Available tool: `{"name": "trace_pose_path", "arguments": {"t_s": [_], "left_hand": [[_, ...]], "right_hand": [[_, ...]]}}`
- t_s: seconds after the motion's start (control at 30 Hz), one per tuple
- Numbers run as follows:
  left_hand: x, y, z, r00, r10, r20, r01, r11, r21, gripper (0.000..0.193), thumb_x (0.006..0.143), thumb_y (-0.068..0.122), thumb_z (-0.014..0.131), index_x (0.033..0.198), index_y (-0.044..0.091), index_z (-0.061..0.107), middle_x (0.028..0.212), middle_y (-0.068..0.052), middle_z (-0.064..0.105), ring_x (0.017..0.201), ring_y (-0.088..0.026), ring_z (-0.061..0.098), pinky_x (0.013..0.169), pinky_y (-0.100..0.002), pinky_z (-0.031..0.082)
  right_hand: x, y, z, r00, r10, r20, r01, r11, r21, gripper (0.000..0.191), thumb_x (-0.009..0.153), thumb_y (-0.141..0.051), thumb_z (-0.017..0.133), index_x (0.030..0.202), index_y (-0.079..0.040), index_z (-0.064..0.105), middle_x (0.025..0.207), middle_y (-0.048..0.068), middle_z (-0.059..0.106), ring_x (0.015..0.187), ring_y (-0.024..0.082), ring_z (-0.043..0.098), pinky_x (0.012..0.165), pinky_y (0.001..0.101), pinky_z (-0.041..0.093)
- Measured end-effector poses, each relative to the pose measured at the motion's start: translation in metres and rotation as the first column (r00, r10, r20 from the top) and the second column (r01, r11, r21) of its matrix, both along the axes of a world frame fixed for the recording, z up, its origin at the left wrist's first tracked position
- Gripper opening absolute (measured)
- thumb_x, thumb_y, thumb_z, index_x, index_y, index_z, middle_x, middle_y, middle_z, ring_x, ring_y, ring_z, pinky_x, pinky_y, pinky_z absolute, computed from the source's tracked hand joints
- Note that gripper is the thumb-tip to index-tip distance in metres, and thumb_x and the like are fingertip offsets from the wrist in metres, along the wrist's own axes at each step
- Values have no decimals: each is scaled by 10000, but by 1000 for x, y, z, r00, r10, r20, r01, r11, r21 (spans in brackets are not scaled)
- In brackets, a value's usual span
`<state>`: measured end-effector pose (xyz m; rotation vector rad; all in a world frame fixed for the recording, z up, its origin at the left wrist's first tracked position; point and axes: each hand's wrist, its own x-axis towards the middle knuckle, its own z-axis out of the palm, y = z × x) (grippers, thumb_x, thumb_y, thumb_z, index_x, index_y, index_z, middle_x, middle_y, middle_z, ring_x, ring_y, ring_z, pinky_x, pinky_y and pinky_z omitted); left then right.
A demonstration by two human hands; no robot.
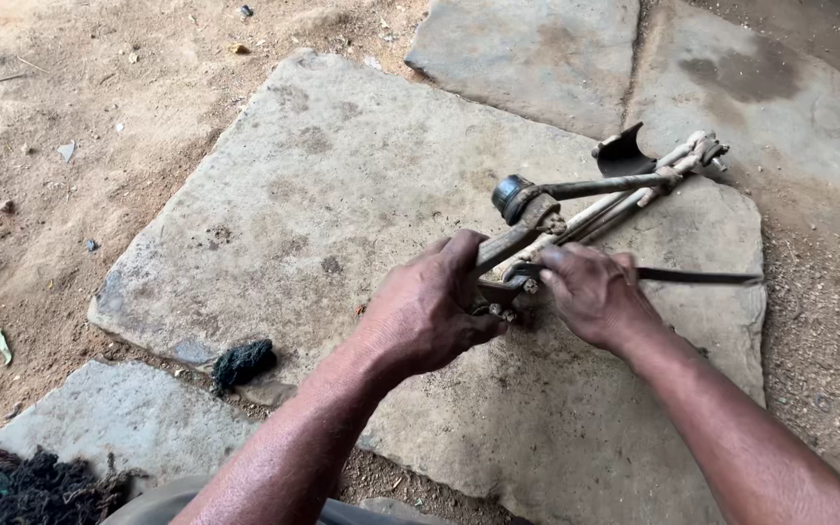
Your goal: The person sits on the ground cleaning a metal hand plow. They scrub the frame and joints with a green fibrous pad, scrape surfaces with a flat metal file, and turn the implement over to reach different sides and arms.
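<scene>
Grey stone slab [342,194], rusty brown-black metal linkage [585,194], dark green rag [242,363].

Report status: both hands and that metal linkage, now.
Left hand gripping the metal linkage at its near rod. Right hand on a thin dark tool at the joint. Linkage lies on stone slab; nothing blocking.

both hands [430,311] cover the near end of the rusty metal linkage assembly [595,199]. dark frayed cloth heap [21,486] cut off at bottom-left edge.
</scene>
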<state>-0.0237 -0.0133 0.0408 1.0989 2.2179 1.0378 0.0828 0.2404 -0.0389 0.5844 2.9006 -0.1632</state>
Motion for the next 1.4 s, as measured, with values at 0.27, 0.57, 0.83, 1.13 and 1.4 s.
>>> {"name": "trace_pose_path", "arguments": {"t_s": [0.27, 0.57, 0.83, 1.13, 1.4], "left_hand": [[4, 1, 1, 999, -21, -41, 19, 998, -52, 545, 762, 346, 859, 1101, 140, 485, 1054, -103, 630, 977, -299, 676, 811, -460, 570], [3, -1, -2, 998, 0, -56, 2, 1000, 22, 556, 719, 305, 872, 1064, 112, 482, 1046, -118, 640, 980, -354, 676, 807, -494, 550], [5, -1, 0, 998, -26, -57, 26, 1000, -3, 594, 724, 324, 873, 1132, 123, 490, 1101, -118, 641, 1011, -357, 677, 818, -495, 560], [5, 1, 2, 999, -29, -27, 28, 999, -41, 559, 724, 307, 853, 1088, 119, 472, 1085, -120, 627, 990, -351, 690, 806, -494, 566], [3, -1, -2, 998, -28, -63, 27, 1000, -8, 572, 727, 314, 861, 1116, 123, 488, 1062, -118, 627, 980, -359, 679, 798, -496, 559]], "right_hand": [[7, -8, 17, 967, 208, 148, -234, 954, 188, 266, 984, -175, 474, 1126, -231, 692, 841, 14, 588, 857, 183, 605, 919, 494, 395], [17, 8, 23, 957, 159, -243, -138, 985, 101, 276, 980, -145, 561, 1205, -214, 705, 1088, 48, 691, 967, 228, 673, 969, 506, 367], [3, 6, 21, 969, 241, -48, -219, 936, 277, 472, 924, -54, 534, 1294, -301, 693, 1020, 50, 661, 998, 195, 644, 1099, 569, 308], [-20, 17, 34, 923, 352, 156, -384, 868, 314, 568, 935, -23, 493, 1325, -402, 659, 868, 52, 559, 1008, 213, 601, 1172, 678, 172], [-13, 7, 34, 939, 334, 86, -344, 886, 311, 554, 958, 26, 476, 1241, -390, 707, 855, 23, 597, 1035, 174, 607, 1235, 658, 181]]}}
